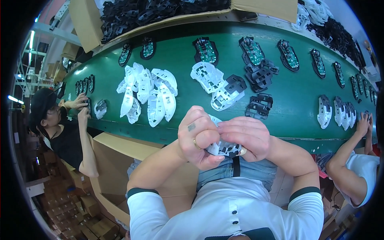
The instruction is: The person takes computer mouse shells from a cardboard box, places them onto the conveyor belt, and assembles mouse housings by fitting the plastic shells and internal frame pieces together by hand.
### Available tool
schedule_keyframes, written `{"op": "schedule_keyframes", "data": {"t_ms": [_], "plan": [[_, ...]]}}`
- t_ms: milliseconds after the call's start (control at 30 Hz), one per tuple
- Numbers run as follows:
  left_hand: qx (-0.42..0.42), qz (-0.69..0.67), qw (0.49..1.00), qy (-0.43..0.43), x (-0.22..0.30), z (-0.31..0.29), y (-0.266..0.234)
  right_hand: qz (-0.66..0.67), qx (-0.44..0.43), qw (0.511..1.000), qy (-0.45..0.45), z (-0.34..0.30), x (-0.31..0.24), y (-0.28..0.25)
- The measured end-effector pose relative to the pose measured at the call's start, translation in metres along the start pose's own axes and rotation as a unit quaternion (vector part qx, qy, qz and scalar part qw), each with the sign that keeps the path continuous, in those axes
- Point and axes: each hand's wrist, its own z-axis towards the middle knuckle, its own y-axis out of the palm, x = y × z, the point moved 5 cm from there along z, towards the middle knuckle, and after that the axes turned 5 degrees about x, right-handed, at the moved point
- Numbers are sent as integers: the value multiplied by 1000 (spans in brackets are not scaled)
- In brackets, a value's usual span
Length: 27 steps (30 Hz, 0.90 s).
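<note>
Close to my body, just past the green table's near edge, my left hand [198,136] and my right hand [251,135] are closed on one white plastic mouse shell [218,149]. Black parts show along its lower side; my fingers cover much of the rest. Directly beyond my hands lie two white shells, one plain [207,76] and one with a black piece [229,93] on it. To their right are black plastic frames, a stack [260,75] and a single one [259,106]. A pile of white shells [148,91] sits to the left.
Black mouse bases with green circuit boards [206,51] line the far side of the green table [184,122]. Behind stands a cardboard box [86,26] of black parts. More white shells [325,112] lie right. An open carton [120,168] is at my left. Co-workers sit on both sides.
</note>
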Motion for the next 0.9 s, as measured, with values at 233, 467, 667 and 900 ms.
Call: {"op": "schedule_keyframes", "data": {"t_ms": [233, 467, 667, 900], "plan": [[-10, 74, 997, -33, -23, -6, 1, -55, 151, 987, 13, 10, 10, -56], [-80, 177, 976, -100, -39, -19, 10, -89, 147, 864, 472, -38, 39, -173], [-112, 254, 952, -125, -55, -20, 11, -434, -64, 711, 550, -49, 40, -195], [-170, 312, 920, -168, -72, -25, 7, -408, -89, 860, 292, 6, 55, -137]]}}
